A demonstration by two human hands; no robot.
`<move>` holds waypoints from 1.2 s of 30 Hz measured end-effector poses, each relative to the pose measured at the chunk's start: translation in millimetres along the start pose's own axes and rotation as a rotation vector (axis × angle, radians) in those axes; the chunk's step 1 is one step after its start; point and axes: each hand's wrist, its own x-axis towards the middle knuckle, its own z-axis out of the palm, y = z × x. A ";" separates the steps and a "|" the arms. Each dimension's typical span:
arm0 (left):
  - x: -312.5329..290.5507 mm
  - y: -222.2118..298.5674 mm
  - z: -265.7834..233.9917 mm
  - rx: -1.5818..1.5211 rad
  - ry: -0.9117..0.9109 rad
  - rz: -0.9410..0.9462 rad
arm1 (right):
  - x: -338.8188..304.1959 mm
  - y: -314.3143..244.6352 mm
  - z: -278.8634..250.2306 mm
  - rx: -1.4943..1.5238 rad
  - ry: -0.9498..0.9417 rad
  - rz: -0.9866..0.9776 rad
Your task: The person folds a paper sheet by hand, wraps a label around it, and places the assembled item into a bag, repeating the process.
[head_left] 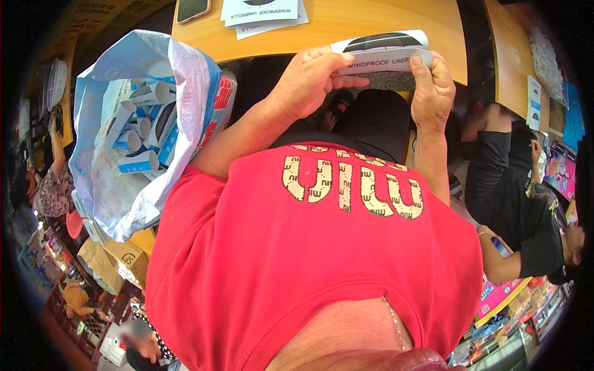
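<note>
Over the near edge of the table I hold a white and grey printed paper sheet [387, 60] with a dark umbrella picture on it. It is bent over on itself, its upper edge curving round. My left hand [312, 83] pinches its left end between thumb and fingers, the index finger pointing right below it. At the right end my right hand [433, 93] grips the paper, the thumb lying on top. Further away on the table lies a small stack of flat sheets [265, 15] with similar print.
To my left stands an open white and blue woven bag [192, 80] holding several rolled paper tubes [139, 162]. A phone [192, 8] lies on the wooden table [371, 17]. Cardboard boxes [127, 256] sit behind the bag. Another person in black [516, 191] sits at the right.
</note>
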 end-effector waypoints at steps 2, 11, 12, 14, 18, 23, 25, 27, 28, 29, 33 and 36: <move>0.1 -0.3 0.6 0.008 0.005 0.003 | 0.0 -2.7 -0.1 0.006 0.002 0.007; 0.9 -0.2 -1.7 0.018 -0.017 0.015 | 5.2 -6.1 -2.8 0.022 0.111 -0.005; -0.4 0.6 -4.6 0.014 -0.017 -0.010 | 6.9 -7.1 -6.6 -0.028 0.060 0.013; -0.2 4.7 -9.3 0.001 -0.026 -0.052 | 9.5 -14.8 -12.6 -0.009 -0.071 0.125; 0.2 9.5 -16.8 0.052 -0.046 -0.106 | 12.4 -25.4 -17.1 0.176 -0.184 0.313; 5.9 -2.6 -6.6 0.243 0.048 0.067 | 13.6 -9.2 -6.9 0.111 -0.080 0.303; 14.6 -10.2 -7.2 0.460 0.155 0.213 | 11.3 -6.3 6.2 0.151 0.011 0.257; 26.1 -15.2 -9.0 0.442 0.207 0.306 | 5.0 -12.0 23.0 0.065 0.017 0.142; 25.0 -14.5 -6.2 0.409 0.211 0.298 | 2.4 -11.6 27.5 -0.020 0.020 0.059; 25.0 -12.9 -7.5 0.412 0.225 0.308 | -0.7 -12.0 28.7 0.147 -0.002 0.133; 19.6 -8.1 -9.7 0.354 0.167 0.299 | -5.7 -19.5 24.6 0.274 -0.050 0.186; 17.3 -0.8 -16.6 0.145 0.188 0.171 | -7.7 -21.9 27.9 0.291 -0.110 0.135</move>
